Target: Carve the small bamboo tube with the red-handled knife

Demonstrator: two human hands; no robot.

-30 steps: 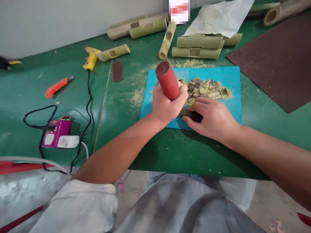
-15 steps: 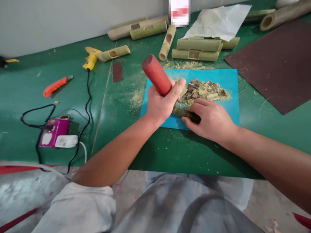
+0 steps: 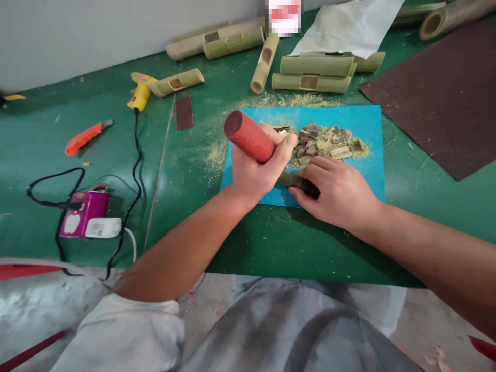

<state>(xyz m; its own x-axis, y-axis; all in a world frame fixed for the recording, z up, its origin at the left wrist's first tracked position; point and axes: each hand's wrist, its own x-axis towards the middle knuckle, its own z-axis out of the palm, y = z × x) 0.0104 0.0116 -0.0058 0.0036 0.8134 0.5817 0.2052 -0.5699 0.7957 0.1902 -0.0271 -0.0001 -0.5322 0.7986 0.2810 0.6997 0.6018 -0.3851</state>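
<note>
Left hand (image 3: 258, 173) fisted, raised; right hand (image 3: 339, 194) pressing flat.

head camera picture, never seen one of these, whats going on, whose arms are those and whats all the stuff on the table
The camera sits on a person's head, looking down at their own two bare arms. The left hand grips a red cylinder, tilted. The right hand presses a dark bamboo piece onto a blue mat, beside a pile of bamboo chips. On the green table lie cut bamboo tubes, a yellow glue gun, an orange utility knife, brown sandpaper and a purple device with cables.
</note>
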